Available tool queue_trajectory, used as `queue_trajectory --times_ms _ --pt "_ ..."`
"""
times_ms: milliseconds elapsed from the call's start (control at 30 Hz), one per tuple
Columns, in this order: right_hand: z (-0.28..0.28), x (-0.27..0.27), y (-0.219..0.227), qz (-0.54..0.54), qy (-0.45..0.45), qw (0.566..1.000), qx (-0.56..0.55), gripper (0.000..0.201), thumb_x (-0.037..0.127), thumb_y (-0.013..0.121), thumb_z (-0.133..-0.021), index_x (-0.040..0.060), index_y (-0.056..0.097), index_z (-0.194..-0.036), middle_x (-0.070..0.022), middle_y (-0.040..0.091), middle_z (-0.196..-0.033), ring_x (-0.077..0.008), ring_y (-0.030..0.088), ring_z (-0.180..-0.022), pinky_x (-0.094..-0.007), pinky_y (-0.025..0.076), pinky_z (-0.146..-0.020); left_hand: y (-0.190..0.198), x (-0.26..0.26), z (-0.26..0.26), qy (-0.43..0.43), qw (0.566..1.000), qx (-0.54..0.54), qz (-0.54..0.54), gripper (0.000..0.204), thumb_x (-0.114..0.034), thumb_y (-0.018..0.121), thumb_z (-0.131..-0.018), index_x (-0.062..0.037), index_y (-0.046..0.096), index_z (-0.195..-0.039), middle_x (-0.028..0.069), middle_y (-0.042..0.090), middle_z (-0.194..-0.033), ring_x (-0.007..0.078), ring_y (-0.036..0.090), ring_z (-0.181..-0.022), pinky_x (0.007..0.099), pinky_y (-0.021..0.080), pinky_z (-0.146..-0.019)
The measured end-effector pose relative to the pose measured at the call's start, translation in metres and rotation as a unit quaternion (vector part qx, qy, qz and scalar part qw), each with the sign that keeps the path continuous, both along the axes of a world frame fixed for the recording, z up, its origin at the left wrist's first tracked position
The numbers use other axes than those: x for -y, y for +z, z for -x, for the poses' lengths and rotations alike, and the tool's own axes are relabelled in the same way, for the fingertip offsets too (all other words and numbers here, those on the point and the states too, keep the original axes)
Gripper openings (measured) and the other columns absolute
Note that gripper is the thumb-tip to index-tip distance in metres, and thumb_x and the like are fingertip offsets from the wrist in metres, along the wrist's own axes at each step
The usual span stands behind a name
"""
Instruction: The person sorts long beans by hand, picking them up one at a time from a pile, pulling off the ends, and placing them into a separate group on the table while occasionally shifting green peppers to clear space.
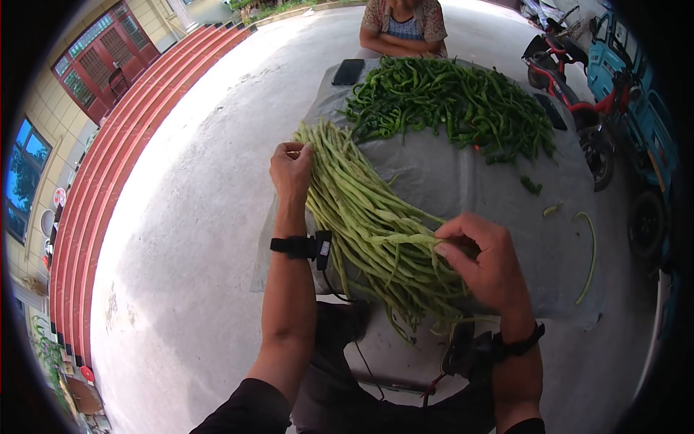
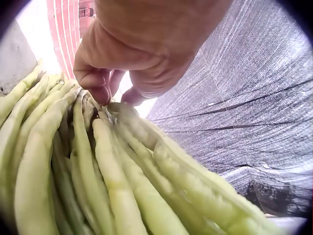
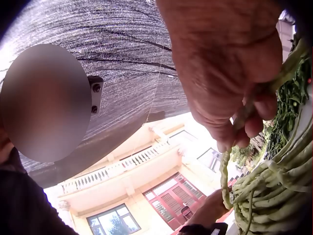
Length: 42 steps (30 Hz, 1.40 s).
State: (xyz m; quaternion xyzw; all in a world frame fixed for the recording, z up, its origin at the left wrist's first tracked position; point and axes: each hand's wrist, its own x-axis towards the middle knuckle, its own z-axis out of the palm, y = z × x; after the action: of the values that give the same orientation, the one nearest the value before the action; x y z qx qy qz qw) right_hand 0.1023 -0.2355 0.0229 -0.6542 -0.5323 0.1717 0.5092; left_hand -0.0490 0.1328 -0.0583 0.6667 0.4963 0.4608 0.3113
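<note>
A large bundle of pale green long beans lies across the near left part of the covered table. At its far left end is my left hand, its fingertips pinching the tips of beans. The left wrist view shows the left hand low over these ends, thumb and fingers close together. My right hand pinches one long bean between thumb and fingers, over the bundle's right side. In the right wrist view the right hand holds this bean, which runs down towards the left hand.
A wide heap of green chili peppers covers the far side of the grey sheet. A dark phone lies at the far left corner. One loose bean lies at right. Opposite, a person sits with folded arms.
</note>
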Motion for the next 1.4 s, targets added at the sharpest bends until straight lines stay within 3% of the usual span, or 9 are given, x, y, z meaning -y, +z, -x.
queue_trajectory --times_ms 200,400,600,800,900,1133,1367,1400 --pt "-0.008 0.010 0.011 0.069 0.044 0.997 0.016 0.012 0.003 0.074 -0.090 -0.0015 0.068 -0.100 -0.0117 0.070 -0.091 -0.0215 0.070 -0.080 -0.0342 0.054 -0.074 -0.001 0.001 -0.004 -0.007 0.999 0.033 -0.002 0.035 -0.026 0.084 -0.083 0.0006 0.073 -0.103 0.0120 0.074 -0.082 0.0208 0.071 -0.073 0.0357 0.056 -0.069" --pt "-0.011 0.014 0.012 0.088 0.046 0.994 -0.046 0.013 0.003 0.074 -0.090 -0.0015 0.067 -0.100 -0.0112 0.070 -0.090 -0.0193 0.069 -0.080 -0.0333 0.055 -0.076 0.009 0.005 -0.009 0.016 0.998 0.055 -0.026 0.032 -0.022 0.085 -0.085 0.0008 0.073 -0.105 0.0104 0.075 -0.083 0.0166 0.069 -0.070 0.0317 0.055 -0.066" --pt "-0.013 0.009 -0.004 0.090 0.086 0.992 0.026 0.016 0.004 0.074 -0.089 -0.0018 0.066 -0.101 -0.0138 0.069 -0.094 -0.0261 0.070 -0.083 -0.0368 0.055 -0.077 0.002 0.004 -0.013 0.017 0.999 0.019 -0.036 0.027 -0.024 0.084 -0.086 -0.0019 0.074 -0.099 0.0101 0.075 -0.079 0.0189 0.071 -0.070 0.0354 0.055 -0.067" --pt "-0.011 0.007 -0.009 0.116 0.039 0.987 0.100 0.018 0.004 0.073 -0.085 -0.0005 0.061 -0.097 -0.0161 0.062 -0.092 -0.0367 0.064 -0.087 -0.0445 0.050 -0.081 -0.002 0.000 -0.010 0.027 0.999 0.032 -0.012 0.025 -0.025 0.078 -0.091 -0.0015 0.075 -0.100 0.0114 0.076 -0.079 0.0205 0.072 -0.071 0.0362 0.056 -0.069" --pt "-0.013 0.006 -0.015 0.133 0.042 0.986 0.095 0.019 0.005 0.074 -0.086 -0.0002 0.058 -0.095 -0.0157 0.059 -0.089 -0.0376 0.062 -0.086 -0.0460 0.048 -0.081 -0.002 0.003 -0.010 0.033 0.999 0.026 -0.018 0.023 -0.023 0.077 -0.092 -0.0013 0.075 -0.101 0.0118 0.077 -0.081 0.0211 0.072 -0.072 0.0367 0.056 -0.070" --pt "-0.017 0.007 -0.016 0.162 0.050 0.983 0.065 0.020 0.006 0.074 -0.085 -0.0001 0.058 -0.094 -0.0144 0.060 -0.089 -0.0344 0.063 -0.083 -0.0453 0.050 -0.079 -0.005 0.003 -0.009 0.028 0.999 0.013 -0.041 0.022 -0.021 0.077 -0.092 -0.0017 0.075 -0.102 0.0118 0.077 -0.085 0.0213 0.073 -0.074 0.0359 0.056 -0.072" --pt "-0.032 0.015 -0.021 0.130 0.049 0.989 0.042 0.024 0.010 0.078 -0.083 -0.0007 0.059 -0.092 -0.0138 0.064 -0.090 -0.0304 0.067 -0.084 -0.0425 0.053 -0.076 -0.010 -0.008 -0.007 0.030 0.998 -0.037 -0.050 0.029 -0.030 0.073 -0.096 -0.0033 0.075 -0.107 0.0112 0.078 -0.088 0.0226 0.073 -0.078 0.0369 0.056 -0.076" --pt "-0.036 0.017 -0.020 0.126 0.049 0.990 0.047 0.023 0.010 0.079 -0.085 -0.0003 0.060 -0.093 -0.0118 0.064 -0.090 -0.0263 0.066 -0.081 -0.0397 0.053 -0.074 -0.009 -0.008 -0.006 0.026 0.997 -0.038 -0.061 0.030 -0.031 0.073 -0.097 -0.0033 0.075 -0.108 0.0112 0.078 -0.089 0.0220 0.073 -0.079 0.0366 0.056 -0.076"
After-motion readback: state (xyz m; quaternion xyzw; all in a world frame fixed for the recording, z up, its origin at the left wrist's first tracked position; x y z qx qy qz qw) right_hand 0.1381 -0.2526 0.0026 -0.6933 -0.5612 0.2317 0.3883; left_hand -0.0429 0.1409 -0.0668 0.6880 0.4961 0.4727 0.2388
